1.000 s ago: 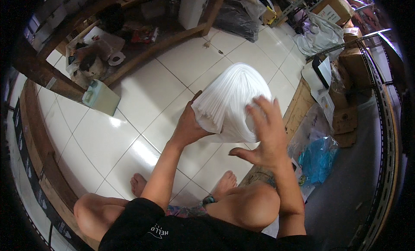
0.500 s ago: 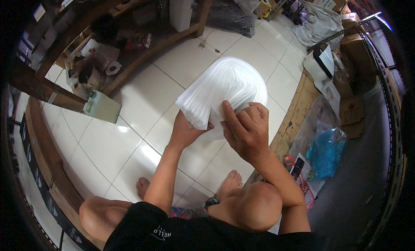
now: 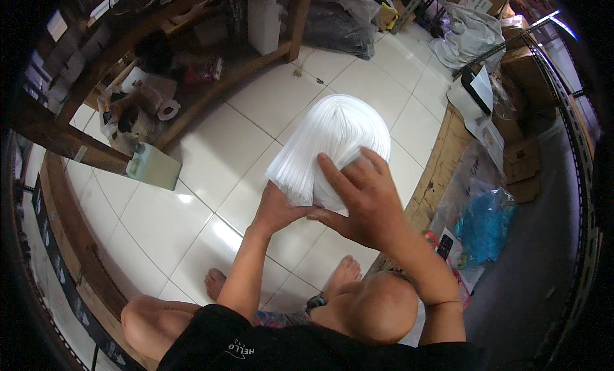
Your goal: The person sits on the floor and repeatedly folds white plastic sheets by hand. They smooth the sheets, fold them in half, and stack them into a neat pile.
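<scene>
A thick bundle of thin white sheets (image 3: 339,125), bent over in a rounded fold with many edges fanned out, is held up over the tiled floor. My left hand (image 3: 281,208) grips it from below at its near left corner; the thumb shows and the other fingers are hidden behind the sheets. Against the near right side lies my right hand (image 3: 364,195), its fingers spread over the layered edges. Its index finger points up along the sheets, and its thumb reaches left, close to my left thumb. Whether it pinches any sheet cannot be seen.
White floor tiles (image 3: 217,173) lie beneath. At left, a greenish jerrycan (image 3: 155,166) stands by a wooden shelf (image 3: 224,83) with mixed items. Along the right are a wooden board (image 3: 435,160), a blue plastic-wrapped pack (image 3: 485,224), a remote control (image 3: 445,244) and a metal rack (image 3: 585,179).
The bundle has come slightly lower and nearer. My right hand has spread its fingers more, and its thumb has swung out to the left toward my left thumb.
</scene>
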`<action>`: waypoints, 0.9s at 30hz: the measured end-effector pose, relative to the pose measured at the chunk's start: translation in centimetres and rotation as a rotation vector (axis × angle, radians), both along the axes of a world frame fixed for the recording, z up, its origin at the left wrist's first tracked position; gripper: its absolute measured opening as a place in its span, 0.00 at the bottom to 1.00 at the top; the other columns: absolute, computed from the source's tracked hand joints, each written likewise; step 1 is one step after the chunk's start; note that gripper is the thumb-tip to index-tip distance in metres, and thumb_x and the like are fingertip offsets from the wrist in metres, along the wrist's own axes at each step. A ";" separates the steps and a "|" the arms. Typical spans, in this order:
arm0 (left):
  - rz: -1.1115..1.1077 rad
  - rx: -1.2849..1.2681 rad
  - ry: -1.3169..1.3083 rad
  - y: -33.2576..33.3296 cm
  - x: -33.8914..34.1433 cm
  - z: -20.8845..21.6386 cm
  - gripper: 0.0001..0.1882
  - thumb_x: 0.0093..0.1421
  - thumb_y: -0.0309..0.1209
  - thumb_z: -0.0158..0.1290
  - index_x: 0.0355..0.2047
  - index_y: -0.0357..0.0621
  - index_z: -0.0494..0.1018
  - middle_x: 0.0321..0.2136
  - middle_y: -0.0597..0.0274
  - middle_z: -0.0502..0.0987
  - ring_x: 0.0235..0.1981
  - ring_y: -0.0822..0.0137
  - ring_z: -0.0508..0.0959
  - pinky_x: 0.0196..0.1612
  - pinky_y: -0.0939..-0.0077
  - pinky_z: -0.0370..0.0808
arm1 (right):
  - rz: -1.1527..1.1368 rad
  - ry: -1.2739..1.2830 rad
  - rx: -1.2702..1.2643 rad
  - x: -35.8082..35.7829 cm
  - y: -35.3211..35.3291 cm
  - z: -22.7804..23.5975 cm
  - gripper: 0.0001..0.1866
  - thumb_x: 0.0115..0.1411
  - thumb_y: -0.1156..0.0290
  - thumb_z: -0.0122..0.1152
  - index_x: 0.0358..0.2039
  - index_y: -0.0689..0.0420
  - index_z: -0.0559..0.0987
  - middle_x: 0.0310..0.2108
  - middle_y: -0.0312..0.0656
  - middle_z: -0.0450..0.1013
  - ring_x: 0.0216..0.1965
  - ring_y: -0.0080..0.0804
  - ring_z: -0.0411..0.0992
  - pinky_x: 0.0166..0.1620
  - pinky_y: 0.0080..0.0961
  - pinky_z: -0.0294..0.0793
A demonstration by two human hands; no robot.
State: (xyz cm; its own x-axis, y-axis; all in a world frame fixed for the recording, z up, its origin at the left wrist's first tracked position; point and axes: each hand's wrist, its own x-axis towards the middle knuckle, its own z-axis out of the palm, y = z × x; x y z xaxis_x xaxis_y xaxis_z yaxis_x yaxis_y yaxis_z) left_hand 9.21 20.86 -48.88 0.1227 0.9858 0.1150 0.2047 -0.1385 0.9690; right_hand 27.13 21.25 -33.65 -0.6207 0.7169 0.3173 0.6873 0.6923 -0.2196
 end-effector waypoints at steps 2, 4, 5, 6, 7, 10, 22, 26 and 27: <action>0.002 -0.002 0.044 0.3 -0.2 -0.3 0.52 0.35 0.37 0.76 0.60 0.41 0.63 0.57 0.52 0.70 0.59 0.54 0.70 0.61 0.62 0.67 | 0.011 0.038 0.116 0.8 1.3 3.1 0.42 0.45 0.55 0.73 0.61 0.54 0.70 0.41 0.47 0.70 0.42 0.46 0.69 0.60 0.58 0.59; -0.029 -0.043 0.145 0.5 -0.9 0.2 0.52 0.34 0.37 0.76 0.60 0.41 0.64 0.57 0.53 0.71 0.58 0.54 0.71 0.61 0.62 0.67 | -0.106 0.084 0.285 0.6 2.4 7.0 0.44 0.46 0.51 0.73 0.62 0.53 0.68 0.53 0.55 0.65 0.54 0.58 0.65 0.62 0.65 0.52; -0.018 -0.048 0.130 0.2 -1.4 0.2 0.51 0.34 0.37 0.76 0.59 0.42 0.64 0.57 0.54 0.71 0.58 0.54 0.71 0.61 0.62 0.68 | -0.097 0.105 0.259 0.1 3.3 6.5 0.45 0.47 0.48 0.71 0.63 0.53 0.67 0.55 0.57 0.63 0.57 0.60 0.62 0.63 0.66 0.51; -0.021 -0.039 0.094 0.4 -1.2 0.3 0.50 0.34 0.37 0.76 0.59 0.42 0.65 0.56 0.54 0.71 0.57 0.54 0.72 0.60 0.61 0.68 | -0.099 0.104 0.247 -0.5 4.2 6.0 0.45 0.48 0.46 0.70 0.64 0.53 0.66 0.58 0.58 0.61 0.60 0.62 0.59 0.63 0.67 0.49; -0.025 -0.031 0.061 0.7 -0.9 0.5 0.50 0.34 0.37 0.76 0.59 0.42 0.66 0.56 0.54 0.71 0.57 0.54 0.72 0.60 0.61 0.68 | -0.103 0.107 0.234 -1.1 4.8 5.0 0.46 0.49 0.43 0.68 0.64 0.53 0.65 0.61 0.60 0.59 0.63 0.65 0.56 0.63 0.68 0.48; -0.051 -0.100 0.071 0.8 -0.8 0.2 0.49 0.35 0.37 0.75 0.59 0.42 0.65 0.57 0.53 0.70 0.58 0.54 0.70 0.61 0.61 0.67 | -0.003 -0.103 0.150 -2.8 5.6 1.7 0.48 0.54 0.31 0.55 0.67 0.52 0.62 0.65 0.64 0.54 0.67 0.70 0.48 0.62 0.73 0.44; -0.134 -0.174 0.051 1.3 -0.7 1.1 0.53 0.38 0.38 0.73 0.64 0.43 0.60 0.59 0.52 0.69 0.61 0.52 0.68 0.62 0.62 0.66 | -0.040 -0.232 -0.034 -3.0 4.0 2.6 0.56 0.52 0.39 0.63 0.71 0.58 0.51 0.71 0.60 0.43 0.73 0.59 0.37 0.69 0.63 0.29; -0.002 -0.019 -0.006 1.3 -0.8 0.1 0.57 0.34 0.40 0.76 0.64 0.43 0.58 0.58 0.53 0.70 0.60 0.53 0.69 0.62 0.63 0.66 | -0.099 -0.101 0.139 -1.1 5.4 5.8 0.50 0.55 0.46 0.63 0.70 0.58 0.53 0.70 0.60 0.45 0.72 0.59 0.41 0.69 0.62 0.33; 0.041 0.029 0.083 1.1 -1.5 -1.0 0.58 0.34 0.40 0.76 0.65 0.43 0.58 0.58 0.53 0.70 0.60 0.53 0.69 0.62 0.63 0.66 | -0.110 -0.014 0.192 -1.3 5.8 6.3 0.49 0.55 0.47 0.63 0.70 0.58 0.53 0.70 0.59 0.45 0.71 0.60 0.42 0.70 0.61 0.35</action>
